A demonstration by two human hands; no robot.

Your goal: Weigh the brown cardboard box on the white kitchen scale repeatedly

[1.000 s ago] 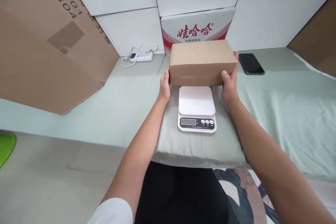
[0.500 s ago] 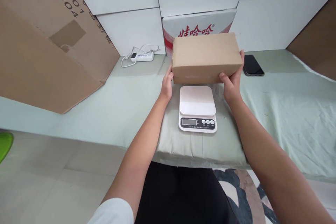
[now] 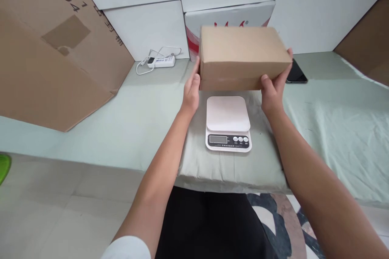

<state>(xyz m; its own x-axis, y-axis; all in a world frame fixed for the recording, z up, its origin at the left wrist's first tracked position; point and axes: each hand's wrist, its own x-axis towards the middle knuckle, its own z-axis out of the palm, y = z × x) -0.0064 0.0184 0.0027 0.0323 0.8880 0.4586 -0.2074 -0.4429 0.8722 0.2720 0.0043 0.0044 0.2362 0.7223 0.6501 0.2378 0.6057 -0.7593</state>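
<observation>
Between my two hands I hold a closed brown cardboard box [image 3: 243,52], raised off the table behind a kitchen scale. My left hand [image 3: 192,89] presses against the box's left side, fingers along it and partly hidden. At the right front corner, my right hand [image 3: 275,89] grips the box with the thumb on its front face and the fingers round the right side. Nearer to me, the white kitchen scale [image 3: 227,113] rests on the cloth-covered table with its platform bare. Its display looks blank, beside several round buttons.
A large cardboard sheet or carton [image 3: 60,81] stands at the left. A white power strip [image 3: 161,62] with a cable lies against the white boxes [image 3: 146,28] at the back. Behind my right hand is a black phone [image 3: 296,73]. The green tablecloth [image 3: 136,129] hangs over the front edge.
The cardboard box has risen and come slightly closer to me, shifting a little right, with both hands still on it. The view has also shifted slightly.
</observation>
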